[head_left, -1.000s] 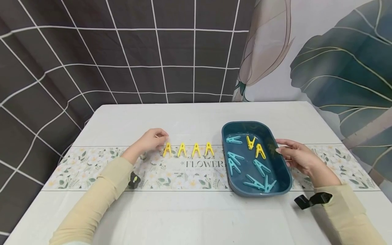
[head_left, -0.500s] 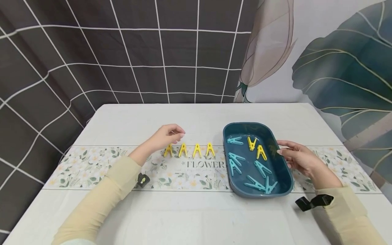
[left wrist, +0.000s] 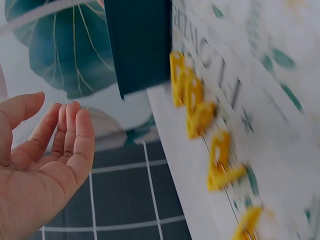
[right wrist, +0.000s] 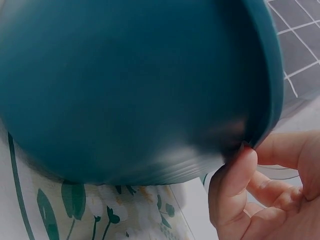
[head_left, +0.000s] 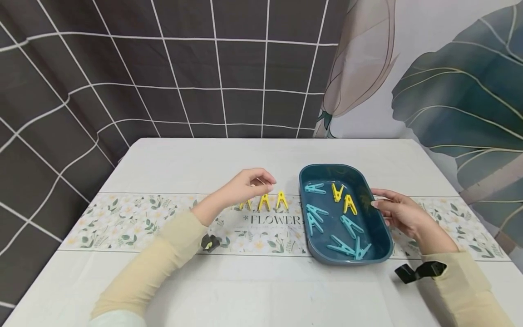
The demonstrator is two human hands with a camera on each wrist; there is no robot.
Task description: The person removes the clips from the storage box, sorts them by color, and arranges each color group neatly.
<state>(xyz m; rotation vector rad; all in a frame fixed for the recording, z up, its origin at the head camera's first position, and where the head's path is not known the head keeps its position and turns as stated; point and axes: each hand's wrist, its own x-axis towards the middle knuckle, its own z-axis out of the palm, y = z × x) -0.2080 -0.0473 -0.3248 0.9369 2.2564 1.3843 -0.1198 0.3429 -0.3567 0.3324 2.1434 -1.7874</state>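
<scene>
My left hand [head_left: 253, 184] hovers just above a row of yellow clothespins, its fingers loosely bent and nothing between them. Several of these clothespins [head_left: 282, 200] stand legs-down on the table; in the head view the hand covers the left end of the row. The left wrist view shows the row of yellow clothespins [left wrist: 219, 162] beside the palm. On the right is a dark teal tray [head_left: 385, 234] containing several light-blue clothespins [head_left: 341, 246] and two yellow ones [head_left: 350, 204]. My right hand [head_left: 402, 215] holds the tray's right side, thumb and forefinger at the rim [right wrist: 272, 100].
A white tablecloth [head_left: 261, 290] with a floral band and lettering covers the table. Behind it hangs a dark gridded curtain [head_left: 241, 109], and a leaf-print cloth [head_left: 457, 104] at the right. A black wrist mount [head_left: 421, 271] sits on the right sleeve.
My left hand has moved right from the leftmost yellow clothespin, passing over the row towards the tray. The clothespins stay standing, and the right hand stays at the tray.
</scene>
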